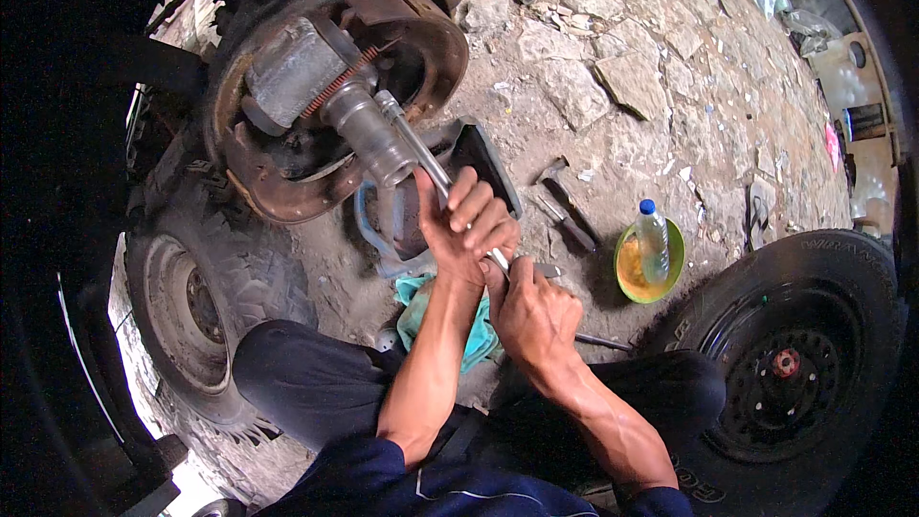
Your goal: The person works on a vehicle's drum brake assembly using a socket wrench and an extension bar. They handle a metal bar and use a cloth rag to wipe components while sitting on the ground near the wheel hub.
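My left hand [471, 218] and right hand [541, 316] wrapped round a metal bar [421, 151]

The stony ground [632, 48] is the broadest thing I have in view; its roomiest stretch runs outward past the right rim of the brake assembly [297, 81]. A black-tyred wheel [780, 364] bounds me at the ground's near right corner, a knobbly-treaded wheel [196, 292] at the left edge, near the assembly. From the assembly a bare spindle [362, 129] juts out. I have the bar slanting alongside, its upper end just beside the spindle; whether they touch, I cannot tell. My left hand grips its middle, my right its lower part. Off to the right, a green bowl [627, 280] holds a bottle [653, 241]; a hammer [578, 215] lies between bowl and spindle.
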{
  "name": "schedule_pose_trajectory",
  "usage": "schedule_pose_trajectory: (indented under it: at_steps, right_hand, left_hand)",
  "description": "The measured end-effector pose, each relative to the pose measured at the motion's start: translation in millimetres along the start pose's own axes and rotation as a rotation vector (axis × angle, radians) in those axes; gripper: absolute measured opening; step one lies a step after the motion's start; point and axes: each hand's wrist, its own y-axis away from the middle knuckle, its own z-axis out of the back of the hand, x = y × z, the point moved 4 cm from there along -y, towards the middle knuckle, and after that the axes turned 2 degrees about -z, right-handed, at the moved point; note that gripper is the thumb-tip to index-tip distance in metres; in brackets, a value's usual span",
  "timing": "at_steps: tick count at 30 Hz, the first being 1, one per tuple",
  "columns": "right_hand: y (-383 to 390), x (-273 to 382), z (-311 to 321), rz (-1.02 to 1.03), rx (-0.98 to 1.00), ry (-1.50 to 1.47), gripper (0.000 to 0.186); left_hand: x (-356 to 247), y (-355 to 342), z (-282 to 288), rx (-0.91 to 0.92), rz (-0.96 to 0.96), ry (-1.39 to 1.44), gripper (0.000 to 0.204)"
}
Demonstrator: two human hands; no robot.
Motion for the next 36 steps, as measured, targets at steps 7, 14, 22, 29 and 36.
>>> schedule_pose_trajectory:
  at_steps: [7,14,22,29,36]
  right_hand:
    - [-13,-16,-9,-0.062,0.2,-0.517,0.049]
    - [-25,-36,-17,-0.57,1.03,-1.312,0.056]
    - [-12,-2,23,-0.044,-0.073,-0.162,0.033]
    - [-20,-26,-9,-0.212,0.229,-0.682,0.041]
    - [-24,-27,-10,-0.467,0.506,-0.878,0.056]
  left_hand:
    - [-4,13,-12,-0.625,-0.217,-0.643,0.047]
    - [-1,11,-9,-0.587,-0.22,-0.692,0.038]
    - [0,6,-4,-0.566,-0.379,-0.474,0.037]
    - [-4,11,-8,-0.572,-0.322,-0.538,0.036]
    - [-8,9,-2,-0.269,-0.232,-0.388,0.038]
